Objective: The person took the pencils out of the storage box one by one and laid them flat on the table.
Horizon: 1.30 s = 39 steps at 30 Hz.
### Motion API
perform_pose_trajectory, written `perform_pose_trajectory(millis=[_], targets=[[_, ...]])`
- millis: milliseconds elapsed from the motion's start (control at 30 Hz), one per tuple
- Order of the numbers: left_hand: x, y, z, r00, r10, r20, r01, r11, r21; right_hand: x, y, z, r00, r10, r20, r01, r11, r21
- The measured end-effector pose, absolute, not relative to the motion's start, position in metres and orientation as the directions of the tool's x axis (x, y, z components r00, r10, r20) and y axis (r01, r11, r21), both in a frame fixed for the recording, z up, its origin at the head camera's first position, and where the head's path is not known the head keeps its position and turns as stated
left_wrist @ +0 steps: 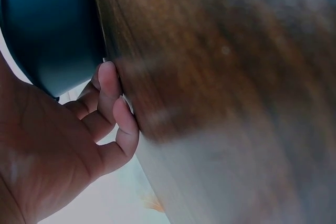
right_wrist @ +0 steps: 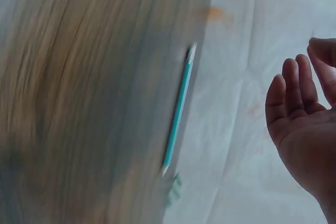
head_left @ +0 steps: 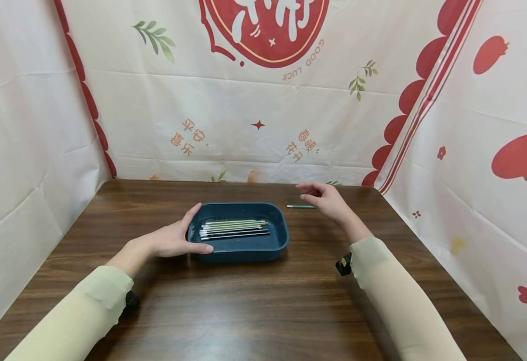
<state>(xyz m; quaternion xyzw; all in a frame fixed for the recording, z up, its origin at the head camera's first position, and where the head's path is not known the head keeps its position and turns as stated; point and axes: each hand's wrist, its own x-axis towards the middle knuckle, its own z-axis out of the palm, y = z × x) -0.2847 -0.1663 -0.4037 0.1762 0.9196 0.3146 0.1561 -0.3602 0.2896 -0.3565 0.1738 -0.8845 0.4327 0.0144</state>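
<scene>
A dark blue plastic tub (head_left: 245, 256) stands on the table, with several pencils (head_left: 234, 228) lying side by side in it. My left hand (head_left: 171, 240) grips the tub's left end, thumb over the front rim and fingers spread toward the back corner. In the left wrist view, fingertips (left_wrist: 109, 80) are low beside the tub wall. Beyond the tub's right side lies a single teal pencil (right_wrist: 179, 111) with a pale end. Just above it hovers my right hand (head_left: 328, 200), fingers loosely bent and holding nothing; the right wrist view shows a gap between hand and pencil.
The dark wood table (head_left: 245, 311) ends at a printed cloth backdrop (head_left: 245, 145) close behind the teal pencil. More cloth (head_left: 484, 165) hangs along the right side. Black wrist cameras sit under both sleeves, the right one (head_left: 343, 264) near the table.
</scene>
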Motion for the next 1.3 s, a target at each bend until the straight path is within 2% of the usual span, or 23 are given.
perform_pose_trajectory(millis=[333,667,933,1300], targets=[[-0.283,-0.167,-0.404,-0.887,0.425,-0.179,0.221,0.734,0.643,-0.334,0.225,-0.345,-0.878,-0.425,0.221,-0.414,0.441,-0.796],[-0.284,-0.166,-0.406,-0.886,0.425,-0.184,0.216,0.731,0.648,-0.335,0.176,-0.360,-0.816,-0.545,0.192,-0.457,0.406,-0.791],[-0.285,-0.166,-0.404,-0.884,0.426,-0.191,0.210,0.728,0.652,-0.338,0.155,-0.378,-0.804,-0.570,0.168,-0.456,0.410,-0.790],[-0.284,-0.167,-0.402,-0.881,0.431,-0.197,0.210,0.728,0.652,-0.343,0.150,-0.395,-0.796,-0.590,0.132,-0.463,0.455,-0.761]])
